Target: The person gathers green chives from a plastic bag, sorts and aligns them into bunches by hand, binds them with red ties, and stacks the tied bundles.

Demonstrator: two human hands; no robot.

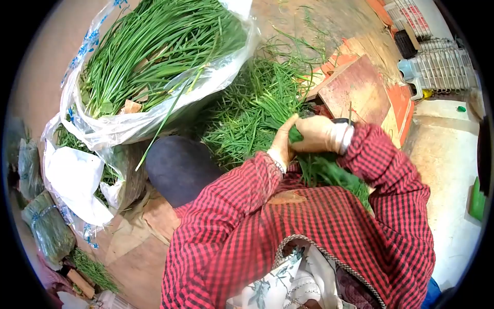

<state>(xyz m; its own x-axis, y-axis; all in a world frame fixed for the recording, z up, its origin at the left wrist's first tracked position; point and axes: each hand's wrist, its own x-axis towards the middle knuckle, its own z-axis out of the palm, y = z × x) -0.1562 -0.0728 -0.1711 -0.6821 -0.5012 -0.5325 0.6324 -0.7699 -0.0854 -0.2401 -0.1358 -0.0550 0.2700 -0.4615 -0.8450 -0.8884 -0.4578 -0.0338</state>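
Note:
My left hand (282,140) and my right hand (320,135) meet in front of my chest, closed around a bunch of chives (337,176). The long green leaves of the bunch hang blurred below my right hand. Beyond the hands spreads a loose heap of chives (247,105), its near side close to my left wrist. To the upper left, a clear plastic bag (206,80) lies open around a large mass of long chives (159,49). One long stalk hangs over the bag's rim. My fingertips are partly hidden by the hands themselves.
A dark knee (180,167) sits between bag and heap. Wooden boards (355,87) lie right of the heap. A wire rack-like heater (440,67) stands at the upper right. Wrapped green bundles (47,226) and a white plastic bag (74,177) are at the left.

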